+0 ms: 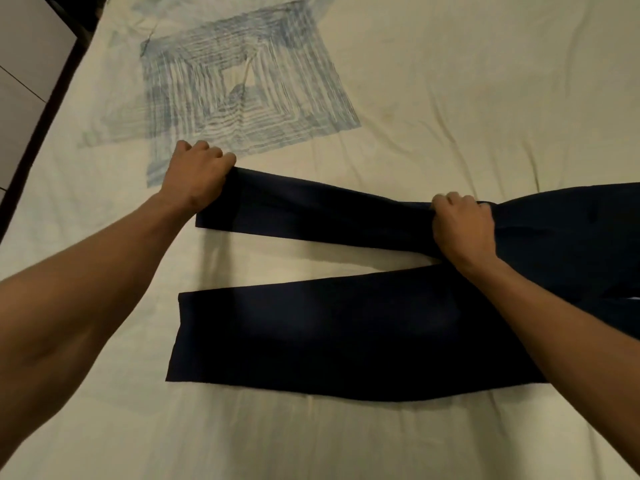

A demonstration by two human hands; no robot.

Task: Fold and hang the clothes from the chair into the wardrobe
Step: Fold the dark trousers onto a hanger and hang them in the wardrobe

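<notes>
Across the bed (450, 81), on its cream sheet with a faded blue square print (242, 81), a pair of dark navy trousers (346, 334) lies flat with its long axis running left to right: the hems point to the person's left and the waist end runs off the right edge of the view, so the top of the garment is not seen. The two legs are splayed apart in a narrow V, with bare sheet showing between them. The near leg lies flat and untouched, close to the person's body. The far leg (329, 216) is the one in hand: the left hand (197, 174) has its fingers curled over the far corner of the hem, gripping the cloth, and the right hand (464, 230) is clamped on the same leg's far edge about where the leg meets the seat, bunching the fabric a little under its knuckles. Both hands therefore hold one edge of one leg, at its two ends, with the cloth stretched fairly straight between them. The relation that matters is that the held leg lies beyond the free leg, parallel enough to it that drawing both hands toward the body should lay the far leg over the near one, hem to hem; I judge that to be the step in progress. No hanger, chair or wardrobe interior shows; only a pale panel and dark edge (41, 140) stand at the upper left beside the bed.
</notes>
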